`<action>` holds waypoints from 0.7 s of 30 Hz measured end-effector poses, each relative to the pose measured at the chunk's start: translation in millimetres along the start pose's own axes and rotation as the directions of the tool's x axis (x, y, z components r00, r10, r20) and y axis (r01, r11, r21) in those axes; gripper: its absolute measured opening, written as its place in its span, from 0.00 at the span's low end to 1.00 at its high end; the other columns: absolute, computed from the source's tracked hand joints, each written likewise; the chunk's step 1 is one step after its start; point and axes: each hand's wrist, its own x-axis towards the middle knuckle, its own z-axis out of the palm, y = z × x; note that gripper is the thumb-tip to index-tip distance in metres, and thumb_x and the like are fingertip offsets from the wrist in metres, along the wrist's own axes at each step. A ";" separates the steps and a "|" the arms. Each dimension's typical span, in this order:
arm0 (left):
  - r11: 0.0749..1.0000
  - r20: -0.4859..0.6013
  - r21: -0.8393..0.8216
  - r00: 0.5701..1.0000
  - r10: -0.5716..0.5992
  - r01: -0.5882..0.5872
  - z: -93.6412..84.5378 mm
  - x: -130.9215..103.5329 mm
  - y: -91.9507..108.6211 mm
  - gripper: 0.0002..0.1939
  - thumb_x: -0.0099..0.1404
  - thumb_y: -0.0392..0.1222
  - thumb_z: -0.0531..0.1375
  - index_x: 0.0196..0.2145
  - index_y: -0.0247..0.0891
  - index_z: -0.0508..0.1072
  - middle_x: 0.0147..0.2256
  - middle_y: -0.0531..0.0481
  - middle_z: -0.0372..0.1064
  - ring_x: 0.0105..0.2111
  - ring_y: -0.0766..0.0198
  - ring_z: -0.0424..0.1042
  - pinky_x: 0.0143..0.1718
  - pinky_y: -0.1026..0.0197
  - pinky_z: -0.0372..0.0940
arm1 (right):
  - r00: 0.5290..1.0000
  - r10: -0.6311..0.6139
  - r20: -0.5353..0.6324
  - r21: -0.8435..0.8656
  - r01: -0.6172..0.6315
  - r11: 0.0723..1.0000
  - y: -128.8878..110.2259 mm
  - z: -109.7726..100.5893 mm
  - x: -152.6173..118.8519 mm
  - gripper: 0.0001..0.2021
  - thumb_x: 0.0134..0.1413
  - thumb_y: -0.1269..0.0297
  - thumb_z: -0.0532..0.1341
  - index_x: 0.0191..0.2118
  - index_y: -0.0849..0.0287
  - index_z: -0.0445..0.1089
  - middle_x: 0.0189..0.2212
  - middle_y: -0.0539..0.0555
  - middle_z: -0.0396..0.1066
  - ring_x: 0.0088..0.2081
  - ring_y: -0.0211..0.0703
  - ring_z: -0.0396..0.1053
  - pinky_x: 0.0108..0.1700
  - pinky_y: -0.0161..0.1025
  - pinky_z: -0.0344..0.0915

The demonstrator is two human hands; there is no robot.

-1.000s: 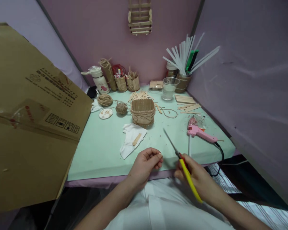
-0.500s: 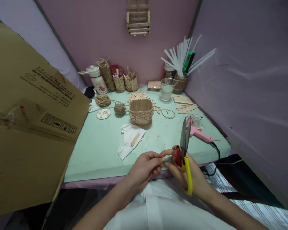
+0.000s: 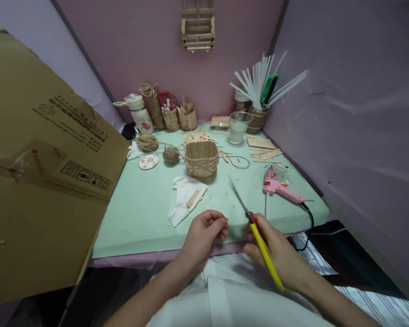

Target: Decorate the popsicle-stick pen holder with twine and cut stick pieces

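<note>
Near the table's front edge, my left hand (image 3: 207, 231) is closed in a pinch on a small wooden piece (image 3: 226, 220), of which only a tip shows. My right hand (image 3: 272, 250) is wrapped round scissors (image 3: 264, 254) with yellow and red handles, their blades pointing away and up to the left. The two hands are apart. Beyond my left hand, a strip of craft stick (image 3: 192, 199) lies on a white cloth (image 3: 179, 210). Behind the cloth stands a small basket (image 3: 202, 165) with a wooden, rope-like trim.
A pink glue gun (image 3: 282, 190) with a black cord lies at the right. Twine balls (image 3: 171, 155), loose craft sticks (image 3: 261, 143) and a plastic cup of liquid (image 3: 237, 131) stand toward the back. A large cardboard box (image 3: 54, 190) leans in from the left.
My right hand has drawn away from my left hand's fingertips to the right. The scissors have turned, their blades now tilting left over the table. The left hand stays nearly in place.
</note>
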 end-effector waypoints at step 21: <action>0.993 -0.006 -0.002 0.993 0.119 -0.119 -2.3 1.1 -5.3 0.02 0.55 0.34 0.60 0.29 0.33 0.70 0.23 0.54 0.68 0.23 0.72 0.67 0.27 0.69 0.62 | 0.973 0.169 0.158 -0.286 -0.119 0.951 9.1 7.8 -5.6 0.16 0.45 0.56 0.62 0.36 0.54 0.56 0.27 0.47 0.66 0.28 0.41 0.62 0.28 0.34 0.49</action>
